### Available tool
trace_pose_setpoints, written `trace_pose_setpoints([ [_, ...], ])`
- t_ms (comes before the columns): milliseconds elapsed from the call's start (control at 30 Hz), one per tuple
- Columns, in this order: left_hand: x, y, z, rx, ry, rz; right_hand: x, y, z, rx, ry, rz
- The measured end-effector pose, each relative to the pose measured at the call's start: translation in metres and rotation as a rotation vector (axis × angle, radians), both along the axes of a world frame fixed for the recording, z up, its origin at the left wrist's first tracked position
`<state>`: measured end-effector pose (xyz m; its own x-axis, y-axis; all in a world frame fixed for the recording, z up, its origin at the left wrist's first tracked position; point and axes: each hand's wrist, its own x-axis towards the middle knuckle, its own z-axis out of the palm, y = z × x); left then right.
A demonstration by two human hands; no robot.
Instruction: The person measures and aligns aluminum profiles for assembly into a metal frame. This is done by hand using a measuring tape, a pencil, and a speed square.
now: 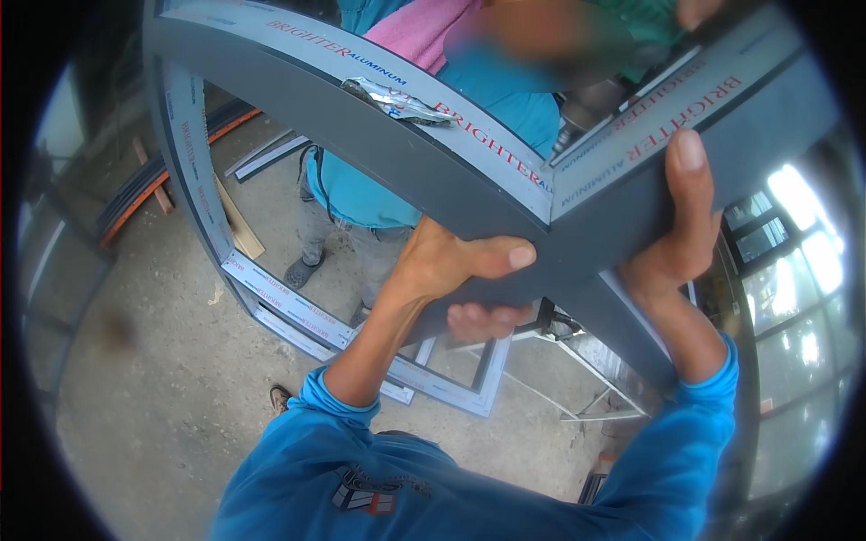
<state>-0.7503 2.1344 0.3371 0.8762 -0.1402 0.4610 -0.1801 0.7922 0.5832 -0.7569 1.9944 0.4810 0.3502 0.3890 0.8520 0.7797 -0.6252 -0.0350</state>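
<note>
A large dark grey aluminium frame (379, 149) fills the upper view, its curved and straight bars meeting at a corner. Printed protective film covers its edge faces. My left hand (460, 270) grips the frame just below that corner, thumb on the near face and fingers curled underneath. Farther right, my right hand (681, 225) is wrapped round the straight bar, its thumb pointing up over the face. A crumpled silver foil packet (397, 101) lies on the curved bar's film.
Across the frame stands another person in a teal shirt (361, 194) with a pink towel (422, 34). Curved orange-edged strips (171, 176) rest on the concrete floor (171, 361) at left. A metal stand (604, 410) is below; glazed panels (798, 334) stand at right.
</note>
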Motion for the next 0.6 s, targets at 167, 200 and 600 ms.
trace_pose_setpoints([
  [167,0.002,-0.001,-0.005,0.013,0.005,-0.025,-0.003,0.007,0.000,0.078,0.034,0.026],
  [200,0.002,-0.001,-0.005,-0.005,0.012,-0.034,-0.004,0.010,0.000,0.110,0.052,0.040],
  [600,0.000,-0.002,-0.002,0.021,-0.009,0.087,-0.022,0.040,0.002,0.485,0.309,0.200],
])
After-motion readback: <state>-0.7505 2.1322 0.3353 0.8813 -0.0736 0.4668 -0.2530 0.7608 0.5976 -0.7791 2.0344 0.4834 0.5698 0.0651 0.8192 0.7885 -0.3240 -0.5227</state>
